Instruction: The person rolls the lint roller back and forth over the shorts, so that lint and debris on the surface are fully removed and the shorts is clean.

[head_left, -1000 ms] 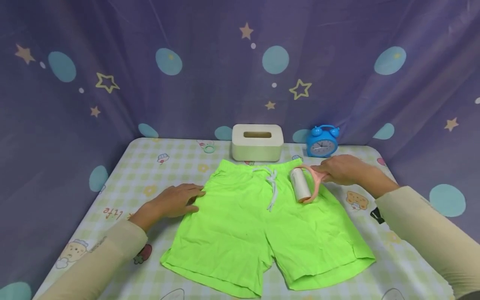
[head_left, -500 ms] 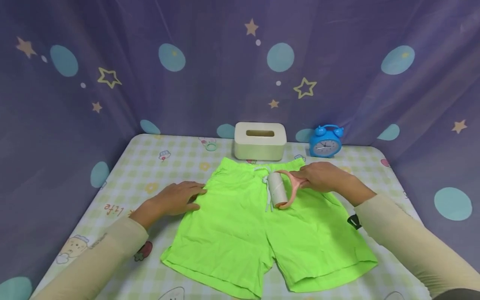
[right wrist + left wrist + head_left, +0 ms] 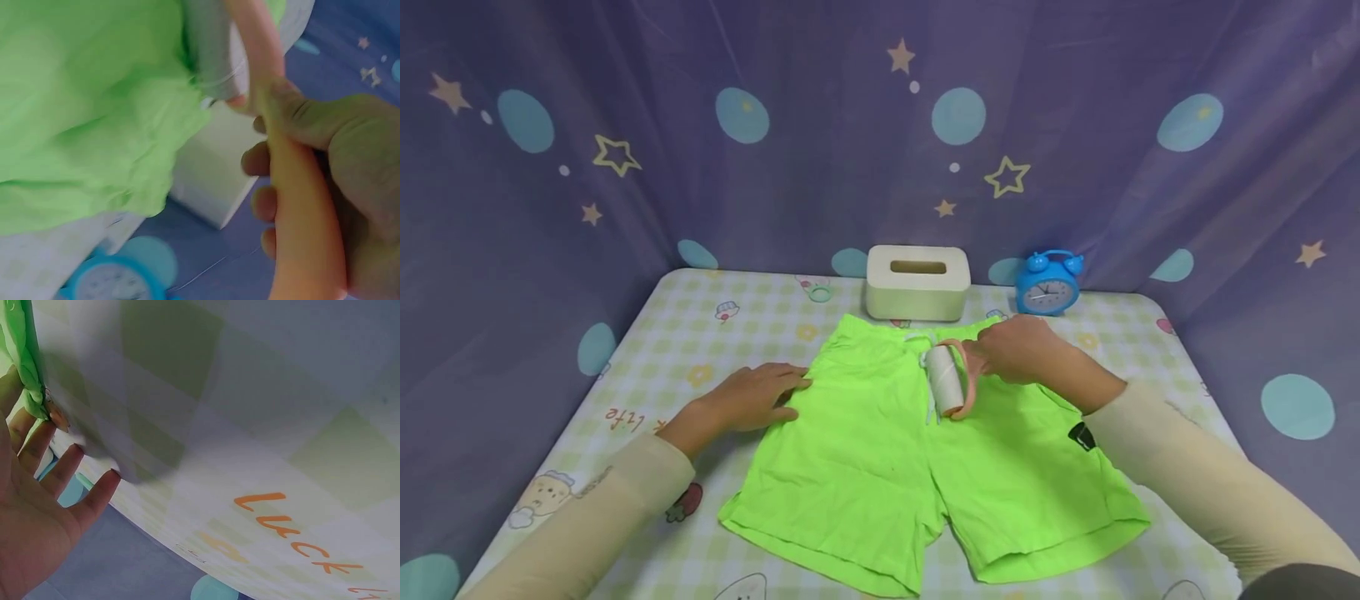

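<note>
Neon green drawstring shorts lie spread flat on the table, waistband toward the back. My right hand grips the pink handle of a lint roller, whose white roll lies over the upper middle of the shorts beside the white drawstring. In the right wrist view, my fingers and thumb wrap round that handle. My left hand rests at the left edge of the shorts, fingertips on the fabric. Its fingers look extended and spread in the left wrist view, with a bit of green cloth at the fingertips.
A pale green tissue box with a white lid stands behind the waistband. To its right is a blue twin-bell alarm clock. A checked, cartoon-printed cloth covers the table. A purple patterned curtain hangs behind and at both sides.
My right hand has moved the lint roller leftward across the shorts, from near the right side of the waistband to the drawstring. My left hand has stayed in place.
</note>
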